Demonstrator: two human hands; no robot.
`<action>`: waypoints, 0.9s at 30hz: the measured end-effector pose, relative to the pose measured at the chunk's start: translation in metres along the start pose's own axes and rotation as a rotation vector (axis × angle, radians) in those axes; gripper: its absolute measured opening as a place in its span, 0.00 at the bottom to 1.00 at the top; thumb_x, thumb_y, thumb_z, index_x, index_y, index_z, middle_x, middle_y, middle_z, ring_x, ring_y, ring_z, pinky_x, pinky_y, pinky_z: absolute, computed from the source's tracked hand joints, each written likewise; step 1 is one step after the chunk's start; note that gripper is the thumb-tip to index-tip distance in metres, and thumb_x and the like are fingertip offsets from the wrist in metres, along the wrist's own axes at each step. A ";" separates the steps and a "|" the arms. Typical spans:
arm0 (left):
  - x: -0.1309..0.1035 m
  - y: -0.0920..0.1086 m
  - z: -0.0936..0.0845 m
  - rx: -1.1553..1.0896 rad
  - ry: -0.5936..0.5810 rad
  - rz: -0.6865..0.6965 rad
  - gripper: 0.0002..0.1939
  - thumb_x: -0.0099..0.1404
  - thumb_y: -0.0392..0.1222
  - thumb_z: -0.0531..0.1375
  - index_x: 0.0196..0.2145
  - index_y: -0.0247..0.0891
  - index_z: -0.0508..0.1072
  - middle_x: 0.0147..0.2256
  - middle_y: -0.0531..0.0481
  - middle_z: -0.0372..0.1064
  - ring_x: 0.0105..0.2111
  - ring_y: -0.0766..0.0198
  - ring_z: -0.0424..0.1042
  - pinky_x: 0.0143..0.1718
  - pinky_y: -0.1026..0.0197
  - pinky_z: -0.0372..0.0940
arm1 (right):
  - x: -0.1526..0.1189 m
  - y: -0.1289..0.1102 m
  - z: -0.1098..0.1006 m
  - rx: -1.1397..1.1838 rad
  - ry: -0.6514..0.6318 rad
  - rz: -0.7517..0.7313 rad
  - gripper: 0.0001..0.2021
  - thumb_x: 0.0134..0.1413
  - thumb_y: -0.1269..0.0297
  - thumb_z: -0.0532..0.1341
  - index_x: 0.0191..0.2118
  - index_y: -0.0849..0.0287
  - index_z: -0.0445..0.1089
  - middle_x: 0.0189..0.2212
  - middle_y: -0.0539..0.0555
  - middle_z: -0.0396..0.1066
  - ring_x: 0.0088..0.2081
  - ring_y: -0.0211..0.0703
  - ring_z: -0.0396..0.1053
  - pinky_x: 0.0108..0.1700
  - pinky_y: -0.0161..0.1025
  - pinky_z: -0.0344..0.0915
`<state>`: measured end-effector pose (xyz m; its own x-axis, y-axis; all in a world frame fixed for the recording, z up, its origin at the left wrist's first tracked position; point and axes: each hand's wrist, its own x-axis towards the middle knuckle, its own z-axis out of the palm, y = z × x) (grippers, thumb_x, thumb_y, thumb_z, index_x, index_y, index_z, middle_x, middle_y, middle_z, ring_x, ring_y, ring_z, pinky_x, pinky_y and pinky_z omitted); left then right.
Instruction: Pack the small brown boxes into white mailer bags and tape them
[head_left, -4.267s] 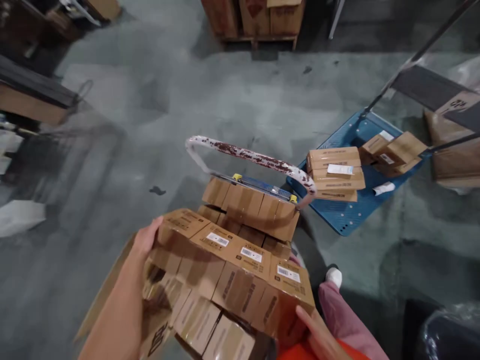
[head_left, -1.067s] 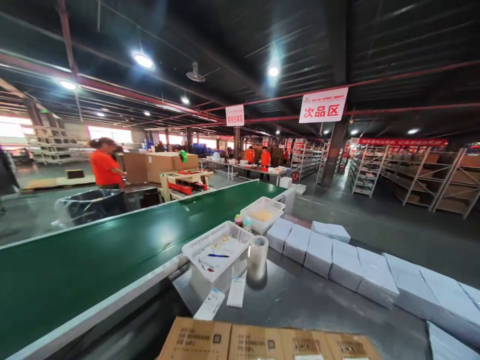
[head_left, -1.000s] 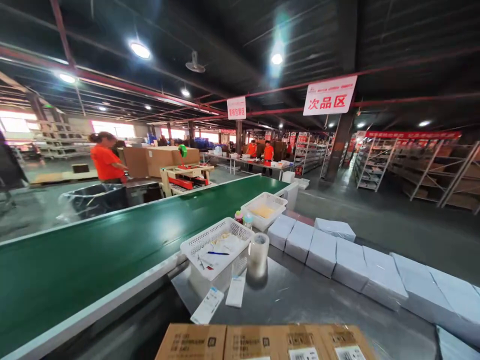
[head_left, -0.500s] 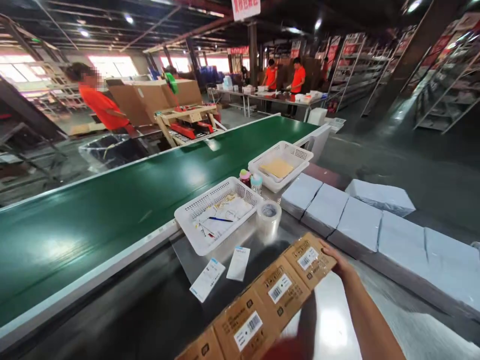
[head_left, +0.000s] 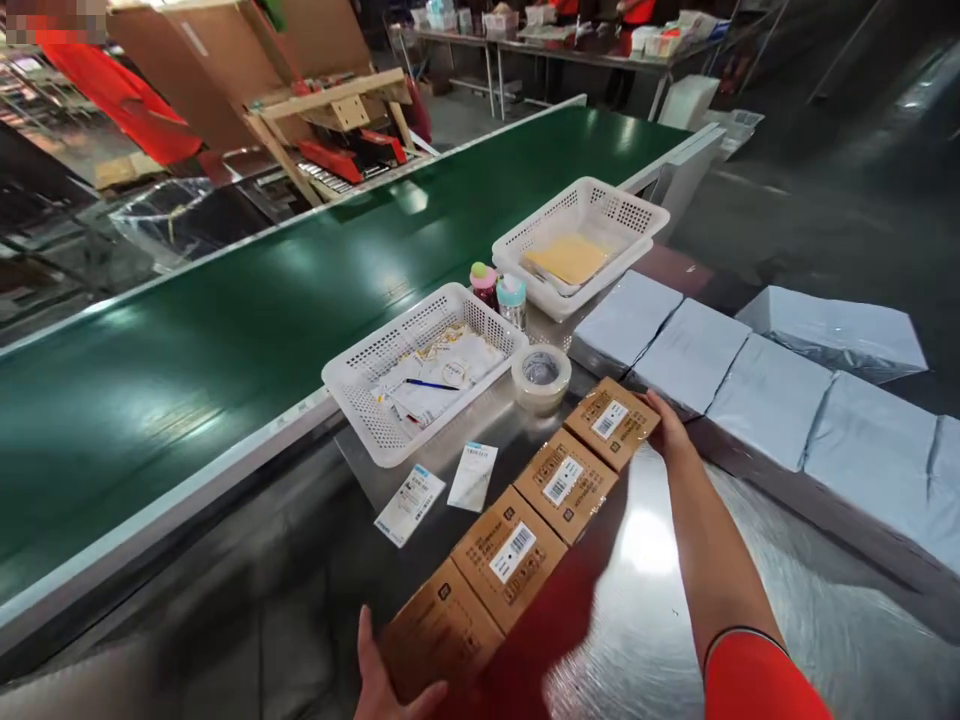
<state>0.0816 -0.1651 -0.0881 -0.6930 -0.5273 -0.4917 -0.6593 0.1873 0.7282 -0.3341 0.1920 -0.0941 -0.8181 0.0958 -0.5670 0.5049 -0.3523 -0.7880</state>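
Note:
A row of several brown cardboard boxes [head_left: 540, 545], joined end to end, runs diagonally across the metal table before me. White barcode labels show on their upper faces. My right hand [head_left: 667, 425] grips the far end, most of its fingers hidden behind the last box. At the near end, my left hand [head_left: 390, 675] has its thumb and a finger spread around the box's corner, pressing against it. Just left of the row lie two white printed cards, the left card [head_left: 410, 505] and the right card [head_left: 472, 477]. A roll of clear tape [head_left: 540, 378] stands beyond the boxes.
A white basket [head_left: 352, 408] holds papers and a blue pen; stacked baskets [head_left: 637, 215] behind hold a yellow envelope. Two bottles [head_left: 511, 300] stand between. White-wrapped stacks [head_left: 772, 400] line the right. A green conveyor belt [head_left: 262, 310] crosses beyond. A person in red [head_left: 124, 95] is far left.
The view has tilted downward. My left hand has come into view at the boxes' near end. The row of boxes now sits lower and flatter, with my right hand still at its far end.

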 end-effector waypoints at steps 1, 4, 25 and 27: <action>-0.002 0.005 0.000 0.037 -0.031 0.038 0.68 0.48 0.57 0.66 0.67 0.39 0.20 0.68 0.32 0.36 0.67 0.39 0.45 0.64 0.43 0.51 | 0.001 0.004 0.001 0.033 0.069 -0.050 0.18 0.54 0.51 0.62 0.36 0.63 0.75 0.29 0.56 0.76 0.31 0.45 0.72 0.33 0.40 0.67; -0.007 0.024 0.002 0.293 -0.024 0.138 0.65 0.48 0.50 0.67 0.69 0.37 0.26 0.69 0.28 0.17 0.69 0.35 0.32 0.63 0.39 0.49 | -0.006 0.023 0.001 0.112 0.295 -0.203 0.20 0.60 0.47 0.51 0.38 0.58 0.71 0.31 0.52 0.75 0.36 0.41 0.72 0.33 0.36 0.65; -0.001 0.020 -0.150 -0.520 -0.159 -0.229 0.40 0.36 0.69 0.64 0.42 0.40 0.77 0.31 0.45 0.78 0.37 0.41 0.76 0.39 0.44 0.70 | -0.351 0.194 0.026 -0.077 -0.168 0.001 0.25 0.44 0.40 0.67 0.41 0.54 0.75 0.43 0.57 0.75 0.46 0.53 0.70 0.46 0.47 0.66; 0.006 0.012 -0.140 -0.606 -0.051 -0.269 0.36 0.33 0.75 0.62 0.27 0.41 0.76 0.23 0.47 0.75 0.30 0.44 0.75 0.35 0.45 0.71 | -0.376 0.187 0.058 -0.083 -0.384 -0.084 0.30 0.45 0.38 0.66 0.51 0.51 0.72 0.51 0.59 0.71 0.53 0.57 0.66 0.52 0.52 0.63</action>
<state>0.1101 -0.2819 -0.0157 -0.5496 -0.4478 -0.7052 -0.5409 -0.4526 0.7089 0.0519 0.0359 -0.0146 -0.8928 -0.2393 -0.3815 0.4397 -0.2802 -0.8533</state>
